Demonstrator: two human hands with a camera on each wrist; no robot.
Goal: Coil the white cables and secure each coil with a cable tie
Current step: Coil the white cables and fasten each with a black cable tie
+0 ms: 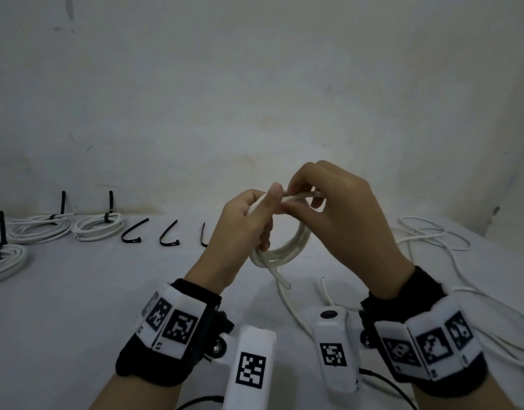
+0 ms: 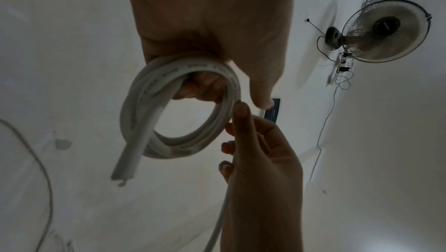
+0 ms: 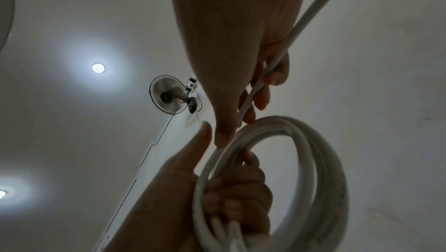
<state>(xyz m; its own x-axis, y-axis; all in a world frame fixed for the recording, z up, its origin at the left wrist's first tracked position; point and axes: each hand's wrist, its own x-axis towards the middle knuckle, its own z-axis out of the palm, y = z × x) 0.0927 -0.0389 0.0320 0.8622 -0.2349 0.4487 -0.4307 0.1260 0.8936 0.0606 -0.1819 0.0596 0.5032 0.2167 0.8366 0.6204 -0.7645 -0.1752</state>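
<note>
Both hands are up off the table [image 1: 77,291], dead center in the head view. The left hand [image 1: 240,232] has its fingers curled through a white cable coil [image 1: 287,250], gripping the stacked loops with the thumb pointing up along the top. A cut end of the coil pokes down toward 6 o'clock. The right hand [image 1: 340,214], at about 3 o'clock from the left one, pinches the loose run of the same cable [image 3: 301,25] between thumb and fingertips, right at the top of the coil; the wrist views show that run passing along its palm.

Over at 9 o'clock, three tied coils [image 1: 98,227] sit on the table, each with a black cable tie sticking up. Next to them, toward the middle, lie three loose cable ties [image 1: 133,233]. At 3 o'clock there's a messy pile of uncoiled white cables [image 1: 432,235].
</note>
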